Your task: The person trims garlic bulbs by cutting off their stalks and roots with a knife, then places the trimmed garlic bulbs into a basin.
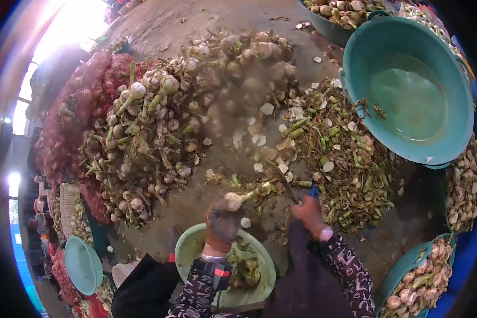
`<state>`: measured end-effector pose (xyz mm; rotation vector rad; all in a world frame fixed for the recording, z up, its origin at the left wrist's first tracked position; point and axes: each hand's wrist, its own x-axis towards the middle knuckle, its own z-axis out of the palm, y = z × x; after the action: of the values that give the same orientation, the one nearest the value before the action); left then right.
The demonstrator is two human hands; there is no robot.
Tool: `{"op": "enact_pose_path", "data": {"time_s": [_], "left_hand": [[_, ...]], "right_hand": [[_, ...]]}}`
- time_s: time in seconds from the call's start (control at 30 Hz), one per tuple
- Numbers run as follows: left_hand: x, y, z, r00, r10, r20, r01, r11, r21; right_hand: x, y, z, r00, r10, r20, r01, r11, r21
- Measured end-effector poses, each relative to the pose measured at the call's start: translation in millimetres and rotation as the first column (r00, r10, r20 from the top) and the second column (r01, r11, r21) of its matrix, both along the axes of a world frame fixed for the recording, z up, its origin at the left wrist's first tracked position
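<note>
My left hand, in a dark glove with the fingertips bare, is closed around a garlic bulb whose cut-looking stalk points right. My right hand grips a knife, its dark blade slanting up and to the left, close to the end of the stalk. Something blue shows beside the right fingers. Below the left hand sits a pale green basin with several trimmed bulbs and scraps in it, partly covered by my forearm.
A large heap of untrimmed garlic lies ahead to the left, beside red mesh sacks. Cut stalks and leaves pile up on the right. A big teal tub tilts behind them. Garlic-filled tubs stand lower right.
</note>
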<state>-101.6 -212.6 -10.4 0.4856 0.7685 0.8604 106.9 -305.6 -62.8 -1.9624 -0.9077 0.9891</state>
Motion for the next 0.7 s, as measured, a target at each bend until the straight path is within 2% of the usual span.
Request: {"op": "enact_pose_path", "data": {"time_s": [0.07,0.1,0.17,0.2,0.23,0.27,0.3,0.33,0.37,0.4,0.43,0.47,0.5,0.53,0.57,0.6,0.63,0.7], "left_hand": [[-1.3,-2.5,-16.0,0.977,0.13,0.17,-0.109,0.986,-0.129],[1.6,-4.1,-26.3,0.977,0.13,0.171,-0.109,0.985,-0.13],[10.6,-7.7,-42.2,0.955,0.281,-0.096,-0.289,0.953,-0.092],[14.7,-13.0,-32.3,0.954,0.285,-0.095,-0.293,0.951,-0.095],[20.3,-16.1,-9.6,0.964,0.234,-0.124,-0.236,0.972,0.005],[20.1,-12.3,8.3,0.976,0.207,-0.07,-0.213,0.973,-0.095],[19.8,-8.6,26.2,0.982,0.187,-0.017,-0.187,0.963,-0.195],[11.5,0.0,34.5,0.979,0.203,0.002,-0.2,0.964,-0.173],[-1.0,2.6,39.4,0.984,-0.132,-0.123,0.141,0.988,0.063],[-20.7,-3.0,48.0,0.848,-0.41,-0.337,0.49,0.849,0.198],[-30.7,13.7,68.4,0.505,-0.678,-0.535,0.855,0.478,0.202],[-42.6,21.6,67.4,0.492,-0.677,-0.547,0.859,0.481,0.177],[-50.0,34.6,57.5,0.361,-0.527,-0.77,0.917,0.352,0.189],[-56.4,48.0,43.4,0.231,-0.316,-0.92,0.96,0.227,0.163],[-63.7,68.2,22.5,0.046,0.078,-0.996,0.978,0.2,0.061],[-73.4,93.3,-3.9,-0.145,0.455,-0.878,0.975,0.217,-0.048],[-84.3,124.3,-34.2,-0.201,0.581,-0.789,0.977,0.173,-0.122],[-109.8,173.5,-84.1,-0.248,0.765,-0.595,0.96,0.109,-0.259]], "right_hand": [[1.6,24.2,36.8,1.0,0.017,0.004,-0.017,0.984,0.175],[0.1,31.6,62.6,1.0,0.016,0.005,-0.017,0.985,0.173],[-2.7,41.6,106.9,0.998,-0.069,-0.005,0.06,0.821,0.568],[-5.8,40.9,105.1,0.998,-0.065,-0.003,0.055,0.823,0.566],[-11.9,42.3,96.9,0.99,0.143,-0.004,-0.134,0.936,0.327],[-17.5,49.5,82.0,0.94,0.338,-0.043,-0.334,0.939,0.08],[-17.0,36.3,47.9,0.932,0.364,0.004,-0.363,0.931,-0.044],[-16.7,22.9,14.4,0.914,0.402,0.047,-0.39,0.905,-0.168],[-14.0,11.3,20.4,0.941,0.336,0.033,-0.313,0.904,-0.292],[-10.2,-6.7,-11.1,0.959,0.282,0.013,-0.267,0.922,-0.282],[-10.0,-27.4,-42.3,0.978,0.207,-0.028,-0.206,0.937,-0.283],[-7.5,-25.7,-35.0,0.972,0.231,-0.05,-0.235,0.93,-0.282],[-5.5,-23.9,-27.6,0.965,0.254,-0.073,-0.264,0.923,-0.281],[-5.4,-19.7,-16.3,0.973,0.232,-0.014,-0.227,0.935,-0.274],[-5.1,-16.4,-13.1,0.971,0.238,-0.003,-0.23,0.935,-0.27],[-6.2,-15.6,-12.0,0.97,0.228,-0.079,-0.241,0.929,-0.28],[-7.8,-14.9,-12.1,0.965,0.213,-0.155,-0.25,0.922,-0.294],[-12.3,-8.9,-16.6,0.956,0.246,-0.162,-0.283,0.919,-0.274]]}}
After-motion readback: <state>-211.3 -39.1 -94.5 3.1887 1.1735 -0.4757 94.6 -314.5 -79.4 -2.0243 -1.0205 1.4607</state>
